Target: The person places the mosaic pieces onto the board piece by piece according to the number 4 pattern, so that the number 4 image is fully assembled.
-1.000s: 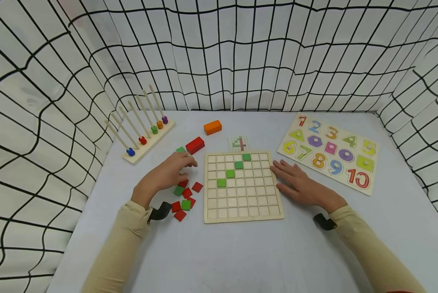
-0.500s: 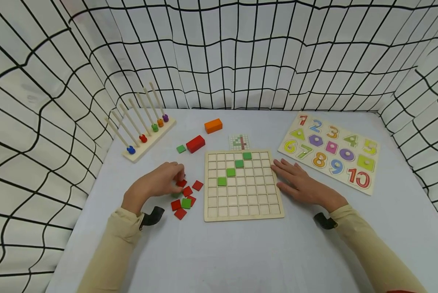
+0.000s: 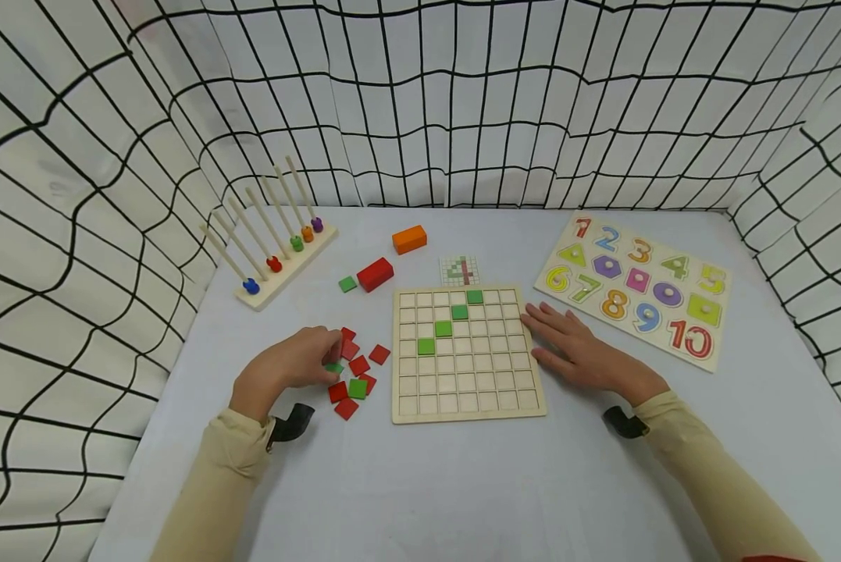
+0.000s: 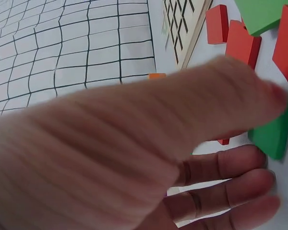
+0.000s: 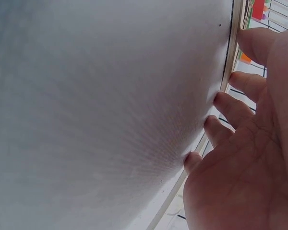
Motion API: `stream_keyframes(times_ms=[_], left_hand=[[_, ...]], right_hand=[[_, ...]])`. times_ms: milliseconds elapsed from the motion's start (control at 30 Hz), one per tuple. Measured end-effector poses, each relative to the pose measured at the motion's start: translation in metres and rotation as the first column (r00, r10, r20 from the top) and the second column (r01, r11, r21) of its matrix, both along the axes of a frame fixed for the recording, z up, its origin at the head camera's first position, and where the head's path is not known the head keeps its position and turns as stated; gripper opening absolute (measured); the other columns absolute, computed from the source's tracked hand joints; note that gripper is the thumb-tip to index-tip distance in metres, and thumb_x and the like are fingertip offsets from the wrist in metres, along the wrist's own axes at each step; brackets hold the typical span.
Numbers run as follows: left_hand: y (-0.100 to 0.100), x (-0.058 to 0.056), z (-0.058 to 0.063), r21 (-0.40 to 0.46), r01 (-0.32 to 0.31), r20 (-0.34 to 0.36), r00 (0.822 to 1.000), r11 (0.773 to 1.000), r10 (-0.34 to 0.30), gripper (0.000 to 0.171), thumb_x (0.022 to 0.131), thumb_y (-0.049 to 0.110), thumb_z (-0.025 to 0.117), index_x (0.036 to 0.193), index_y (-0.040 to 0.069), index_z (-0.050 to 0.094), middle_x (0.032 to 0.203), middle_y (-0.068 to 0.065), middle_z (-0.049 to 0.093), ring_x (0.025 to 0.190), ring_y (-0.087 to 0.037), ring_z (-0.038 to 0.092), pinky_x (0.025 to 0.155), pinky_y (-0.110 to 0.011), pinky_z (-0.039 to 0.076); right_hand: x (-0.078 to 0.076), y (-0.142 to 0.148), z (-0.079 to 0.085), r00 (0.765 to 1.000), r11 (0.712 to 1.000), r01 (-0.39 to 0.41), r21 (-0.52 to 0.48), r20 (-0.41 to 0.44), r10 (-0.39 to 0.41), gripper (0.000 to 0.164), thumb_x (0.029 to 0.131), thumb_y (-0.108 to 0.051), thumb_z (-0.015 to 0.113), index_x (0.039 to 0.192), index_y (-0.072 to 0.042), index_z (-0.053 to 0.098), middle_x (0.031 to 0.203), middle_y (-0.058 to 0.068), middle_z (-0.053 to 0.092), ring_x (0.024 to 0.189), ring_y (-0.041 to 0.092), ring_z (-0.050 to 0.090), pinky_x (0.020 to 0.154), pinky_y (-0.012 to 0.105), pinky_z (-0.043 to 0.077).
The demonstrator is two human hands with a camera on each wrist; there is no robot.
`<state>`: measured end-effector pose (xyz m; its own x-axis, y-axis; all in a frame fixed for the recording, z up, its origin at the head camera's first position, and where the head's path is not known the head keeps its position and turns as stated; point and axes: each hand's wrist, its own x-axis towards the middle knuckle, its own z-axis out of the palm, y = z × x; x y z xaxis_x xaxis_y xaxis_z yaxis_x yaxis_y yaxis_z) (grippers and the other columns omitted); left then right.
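Observation:
My left hand (image 3: 290,367) pinches a green square tile (image 4: 273,132) between thumb and fingers, at the left side of a loose group of tiles. Beside it lie several red tiles (image 3: 359,364) and another green tile (image 3: 358,389). The wooden grid board (image 3: 469,390) lies to the right of this group, with several green tiles (image 3: 443,329) set in its cells on a diagonal. My right hand (image 3: 578,355) rests with straight fingers at the board's right edge; in the right wrist view its fingertips touch the board's side.
Behind the board lies a small pattern card (image 3: 459,271). A red block (image 3: 375,275), an orange block (image 3: 409,240) and a lone green tile (image 3: 347,284) are to its left. A peg stand (image 3: 286,269) is back left, a number puzzle (image 3: 634,289) right. Black netting (image 3: 420,133) surrounds the table.
My left hand has moved down and left from above the tiles, and its fingers have closed on the green tile, which has shifted slightly left. My right hand has stayed at the board.

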<state>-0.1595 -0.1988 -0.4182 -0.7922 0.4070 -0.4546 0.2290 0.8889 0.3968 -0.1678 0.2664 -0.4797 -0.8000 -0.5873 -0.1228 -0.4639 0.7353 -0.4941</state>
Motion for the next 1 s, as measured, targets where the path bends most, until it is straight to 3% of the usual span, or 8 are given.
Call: stream_keyframes(times_ms=[367,567,800,1000], left_hand=[[0.0027,0.0007,-0.0044,0.044,-0.018,-0.077,0.997,0.999,0.021,0.021,0.088,0.003,0.084,0.102,0.004,0.068,0.099,-0.010,0.061,0.095,-0.023,0.057,0.082,-0.034,0.057],[0.0043,0.0009,-0.0086,0.063,0.009,-0.143,0.990,0.998,0.001,0.018,0.087,0.003,0.084,0.097,0.005,0.069,0.097,-0.008,0.063,0.092,-0.022,0.058,0.082,-0.033,0.058],[-0.0005,0.0004,-0.0098,0.095,0.036,-0.132,0.991,0.995,-0.024,0.019,0.087,0.002,0.083,0.094,0.009,0.067,0.094,-0.007,0.058,0.091,-0.020,0.053,0.078,-0.030,0.049],[-0.0013,0.0002,-0.0084,0.124,0.058,-0.157,0.987,0.991,-0.038,0.022,0.085,0.000,0.082,0.093,0.010,0.064,0.093,-0.006,0.057,0.093,-0.019,0.053,0.078,-0.030,0.049]], right_hand=[[-0.0012,0.0002,0.0001,1.000,1.000,0.003,0.002,-0.001,-0.003,0.065,0.112,-0.030,0.055,0.170,-0.012,0.030,0.179,0.013,0.023,0.167,0.042,0.014,0.132,0.069,0.007],[-0.0007,0.0001,0.0004,1.000,1.000,0.002,-0.005,-0.006,-0.002,0.065,0.112,-0.029,0.056,0.169,-0.011,0.031,0.179,0.014,0.024,0.167,0.042,0.014,0.132,0.069,0.008],[-0.0006,0.0003,-0.0017,1.000,1.000,-0.002,-0.003,-0.003,0.002,0.066,0.112,-0.030,0.056,0.169,-0.011,0.031,0.179,0.014,0.023,0.167,0.042,0.015,0.132,0.069,0.008],[-0.0013,-0.0002,-0.0004,1.000,1.000,0.001,-0.004,-0.007,-0.001,0.066,0.111,-0.028,0.057,0.169,-0.011,0.031,0.179,0.014,0.024,0.167,0.043,0.014,0.132,0.069,0.007]])
